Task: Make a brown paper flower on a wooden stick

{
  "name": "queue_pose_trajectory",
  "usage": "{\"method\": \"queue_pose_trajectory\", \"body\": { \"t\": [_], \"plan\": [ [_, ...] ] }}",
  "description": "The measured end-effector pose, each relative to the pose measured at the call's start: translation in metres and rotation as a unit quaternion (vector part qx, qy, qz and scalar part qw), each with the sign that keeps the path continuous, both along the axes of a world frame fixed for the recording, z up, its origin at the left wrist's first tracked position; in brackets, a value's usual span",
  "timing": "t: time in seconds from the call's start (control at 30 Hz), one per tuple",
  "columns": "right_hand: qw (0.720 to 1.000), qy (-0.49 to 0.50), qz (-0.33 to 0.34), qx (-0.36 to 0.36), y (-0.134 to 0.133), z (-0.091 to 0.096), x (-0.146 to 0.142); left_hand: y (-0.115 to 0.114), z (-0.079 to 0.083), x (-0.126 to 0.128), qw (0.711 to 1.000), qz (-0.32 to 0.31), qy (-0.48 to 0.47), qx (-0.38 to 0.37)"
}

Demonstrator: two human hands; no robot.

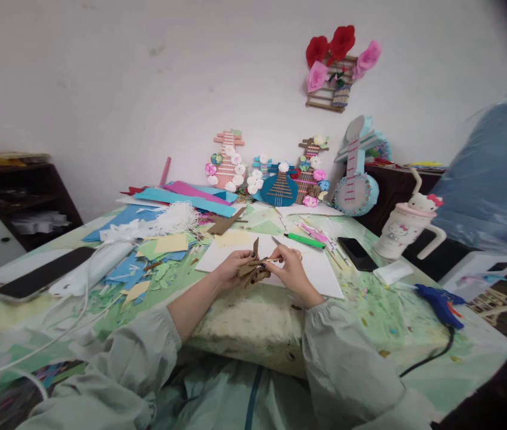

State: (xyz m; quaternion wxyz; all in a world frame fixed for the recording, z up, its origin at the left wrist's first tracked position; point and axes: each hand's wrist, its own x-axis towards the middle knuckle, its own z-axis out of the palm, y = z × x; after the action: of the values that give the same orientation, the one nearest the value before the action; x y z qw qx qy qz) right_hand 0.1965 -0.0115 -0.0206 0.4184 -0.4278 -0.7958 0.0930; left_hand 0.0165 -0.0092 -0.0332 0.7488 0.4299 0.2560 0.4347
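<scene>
Over the front of a white sheet (320, 269), my left hand (232, 269) is closed on a brown paper piece (248, 273) with several strips, one standing upright and some curled below. My right hand (292, 272) meets it from the other side. Its fingers pinch a thin light stick (272, 260) that lies against the brown paper. A narrow pointed tip shows just above the right fingers; what it belongs to is hidden. Behind my right hand lies a green marker (304, 240).
Paper scraps (163, 269) and white string (177, 220) cover the left side, near a white power strip (94, 272). To the right are a phone (357, 254), a tumbler (402, 230) and a blue glue gun (440, 303) with a cord. Paper instruments (279, 186) stand along the wall.
</scene>
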Motion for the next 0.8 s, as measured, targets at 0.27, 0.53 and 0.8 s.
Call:
{"method": "queue_pose_trajectory", "body": {
  "t": [0.27, 0.53, 0.8],
  "plan": [
    [1.000, 0.011, -0.007, 0.002, 0.0009, -0.0025, -0.0009, -0.0004, 0.0002, 0.0000, 1.000, 0.000, -0.003, -0.003],
    [1.000, 0.017, -0.002, 0.001, 0.0014, -0.0032, -0.0003, -0.0009, 0.0002, -0.0001, 1.000, 0.001, -0.001, 0.004],
    [0.999, -0.027, -0.005, 0.023, 0.0077, -0.0035, 0.0009, -0.0002, 0.0002, 0.0000, 0.999, -0.013, -0.010, 0.028]
  ]
}}
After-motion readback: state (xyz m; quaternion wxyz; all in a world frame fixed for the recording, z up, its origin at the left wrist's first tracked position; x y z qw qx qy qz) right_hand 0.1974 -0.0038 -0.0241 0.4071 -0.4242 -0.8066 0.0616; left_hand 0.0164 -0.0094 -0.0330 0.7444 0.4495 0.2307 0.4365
